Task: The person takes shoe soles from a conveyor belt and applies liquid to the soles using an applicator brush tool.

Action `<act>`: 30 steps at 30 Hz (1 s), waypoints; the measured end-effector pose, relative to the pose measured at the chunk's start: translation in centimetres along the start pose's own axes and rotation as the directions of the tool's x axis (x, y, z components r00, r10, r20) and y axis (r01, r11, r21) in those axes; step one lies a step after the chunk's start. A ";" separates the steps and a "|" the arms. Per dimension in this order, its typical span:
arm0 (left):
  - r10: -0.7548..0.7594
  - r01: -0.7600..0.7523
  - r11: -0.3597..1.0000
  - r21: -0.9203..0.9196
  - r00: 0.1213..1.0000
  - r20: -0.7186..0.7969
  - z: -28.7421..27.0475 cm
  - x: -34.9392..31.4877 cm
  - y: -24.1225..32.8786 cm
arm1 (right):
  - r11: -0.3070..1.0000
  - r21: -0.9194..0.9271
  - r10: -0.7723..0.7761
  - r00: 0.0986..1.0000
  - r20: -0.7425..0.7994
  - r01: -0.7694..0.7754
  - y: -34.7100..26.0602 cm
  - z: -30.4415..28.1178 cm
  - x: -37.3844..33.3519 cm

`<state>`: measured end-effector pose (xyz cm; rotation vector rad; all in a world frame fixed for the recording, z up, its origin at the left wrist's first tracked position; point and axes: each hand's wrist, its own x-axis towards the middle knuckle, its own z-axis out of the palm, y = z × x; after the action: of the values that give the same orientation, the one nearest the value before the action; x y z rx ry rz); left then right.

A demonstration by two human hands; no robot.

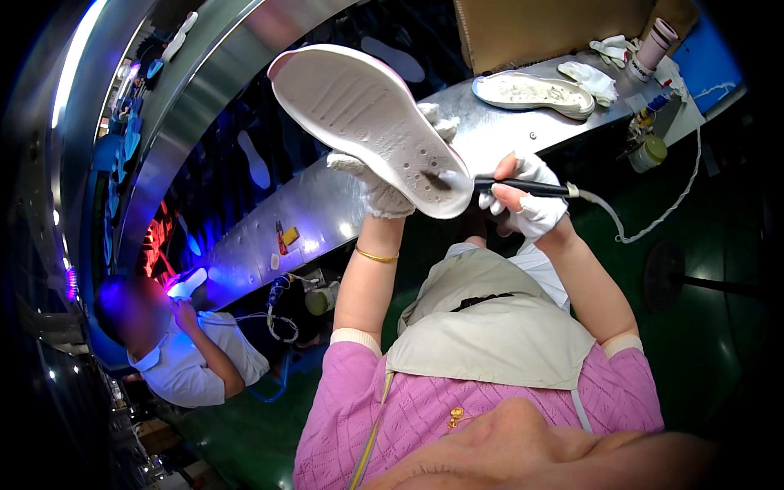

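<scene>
A large white shoe sole (359, 114) is held up over the bench edge, its hollow inner side facing me and its heel end nearest. My left hand (384, 192), in a white knit glove, grips it from beneath, its fingers closed around the narrower part. My right hand (535, 196), in a white glove with bare fingertips, pinches a black-handled brush (541, 188). The brush's dark bristles lie over the heel area of the sole. A pale hose (608, 214) runs from the back end of the brush.
Another sole (523, 91) lies on the metal bench (327, 200), with white cloths (594, 80) and a pink cylinder (653, 49) beside it. A cardboard sheet (531, 33) stands behind. To the left, a co-worker (192, 355) handles a sole under blue light.
</scene>
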<state>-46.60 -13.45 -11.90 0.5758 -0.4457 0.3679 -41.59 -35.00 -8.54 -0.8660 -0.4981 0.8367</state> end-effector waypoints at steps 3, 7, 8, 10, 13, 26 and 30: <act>-0.084 0.104 0.985 0.139 0.986 -0.141 0.2 0.0 0.9 | 0.895 -0.446 -0.001 0.999 0.042 0.020 -0.4 -0.5 0.3; -0.163 0.211 0.823 0.528 0.977 -0.137 0.4 0.9 2.0 | 0.828 -0.545 0.196 0.979 0.058 -0.133 -0.4 -0.8 1.3; -0.214 0.242 0.827 0.508 0.970 -0.113 0.3 1.3 2.1 | 0.829 -0.534 0.229 0.972 0.054 -0.166 -0.5 -1.0 1.6; -0.285 0.311 0.826 0.471 0.950 -0.127 0.3 1.9 2.8 | 0.808 -0.525 0.352 0.934 0.066 -0.267 -1.1 -1.5 2.1; -0.350 0.382 0.839 0.388 0.924 -0.154 0.0 2.7 3.2 | 0.847 -0.493 0.278 0.956 0.089 -0.200 -1.6 -1.7 2.3; -0.342 0.663 0.623 0.415 0.708 -0.618 -0.4 4.7 3.4 | 0.798 -0.543 0.348 0.936 0.059 -0.262 -1.7 -0.8 3.1; -0.354 0.675 0.605 0.422 0.703 -0.617 -0.2 5.0 3.4 | 0.729 -0.664 0.252 0.967 0.038 -0.164 -1.3 -1.0 3.2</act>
<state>-43.89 -9.71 -8.08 1.2087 0.3847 0.0429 -38.46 -33.33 -7.90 -1.5560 -0.8470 0.9385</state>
